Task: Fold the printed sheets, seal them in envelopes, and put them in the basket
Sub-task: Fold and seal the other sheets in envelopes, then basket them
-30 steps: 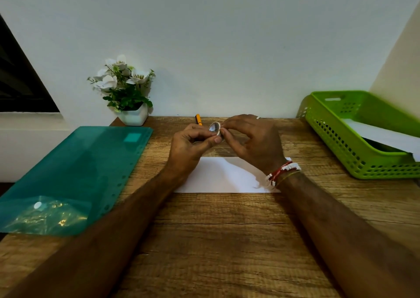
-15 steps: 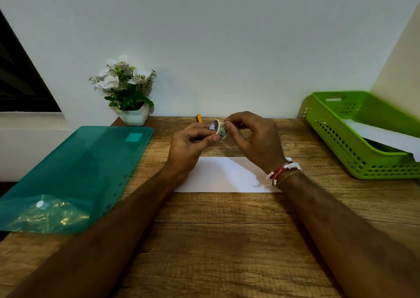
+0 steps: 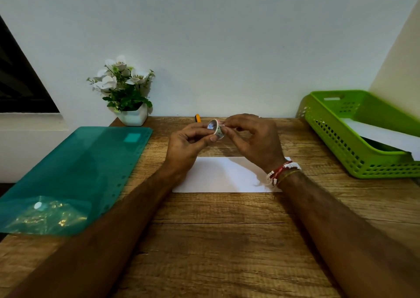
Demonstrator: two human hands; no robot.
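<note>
The left hand gripped a small patterned roll of tape while the right hand pinched its loose end, just above the flat white paper envelope on the wooden table. Light, thin and clingy, the tape seemed best drawn by that end. No writing was legible.
</note>
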